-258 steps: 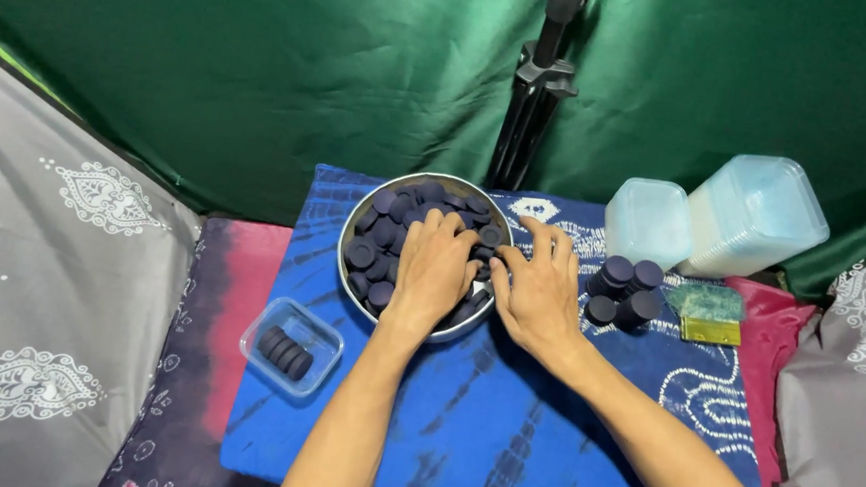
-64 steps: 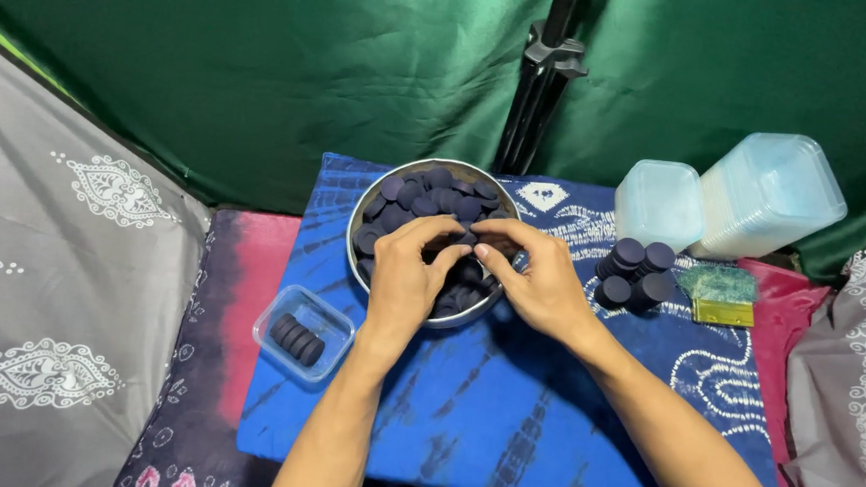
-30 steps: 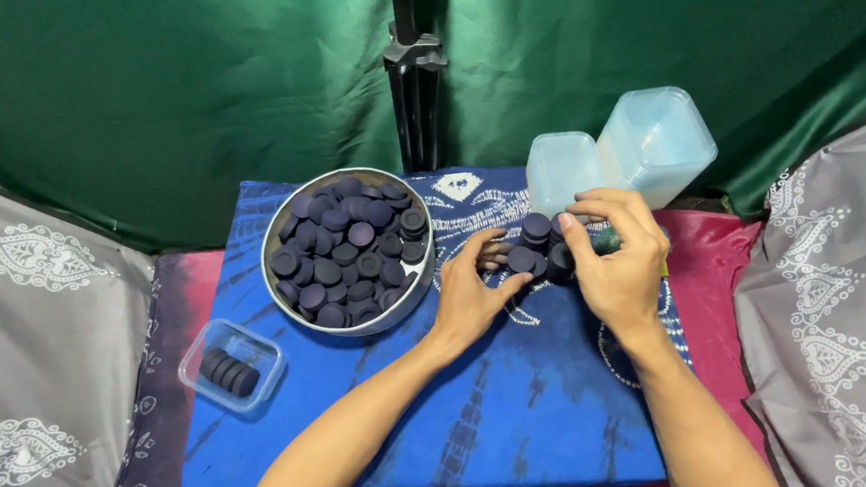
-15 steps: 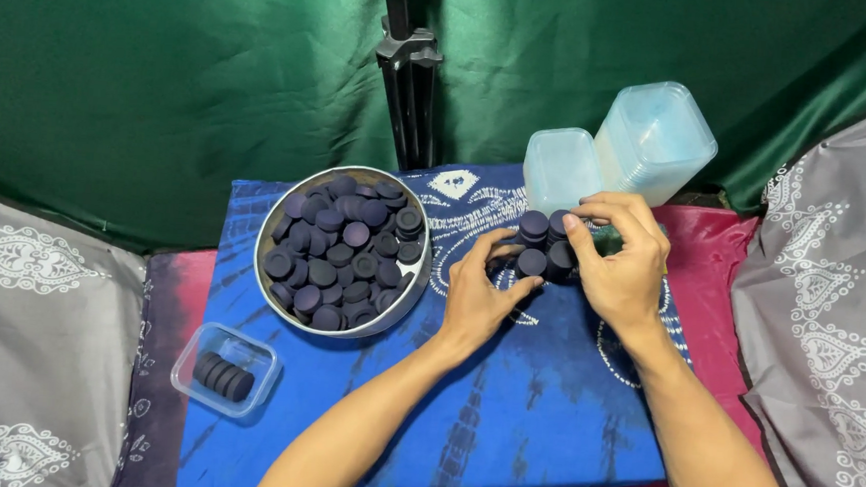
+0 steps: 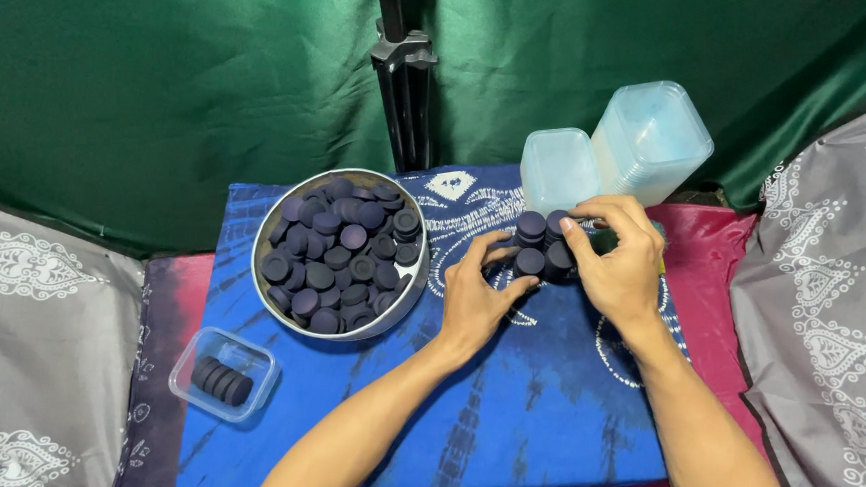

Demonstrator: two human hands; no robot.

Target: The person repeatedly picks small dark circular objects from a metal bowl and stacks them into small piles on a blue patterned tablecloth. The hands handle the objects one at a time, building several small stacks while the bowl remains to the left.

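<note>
A round metal bowl (image 5: 271,305) full of dark purple discs (image 5: 342,258) sits on a blue patterned cloth (image 5: 534,400). To its right stand short stacks of the same discs (image 5: 535,245). My left hand (image 5: 478,294) touches the stacks from the left, fingers spread around them. My right hand (image 5: 620,260) cups the stacks from the right and back, thumb against one disc. Both hands press the stacks together between them.
A small clear plastic box (image 5: 225,373) holding a row of discs lies at the cloth's left edge. Stacked clear lidded containers (image 5: 650,136) and a single one (image 5: 558,167) stand behind the hands. A black tripod (image 5: 403,71) rises against the green curtain. Grey patterned cushions flank both sides.
Both hands left the bowl and moved right to the disc stacks. The view swung right. In the last half second the hands barely shifted around the stacks.
</note>
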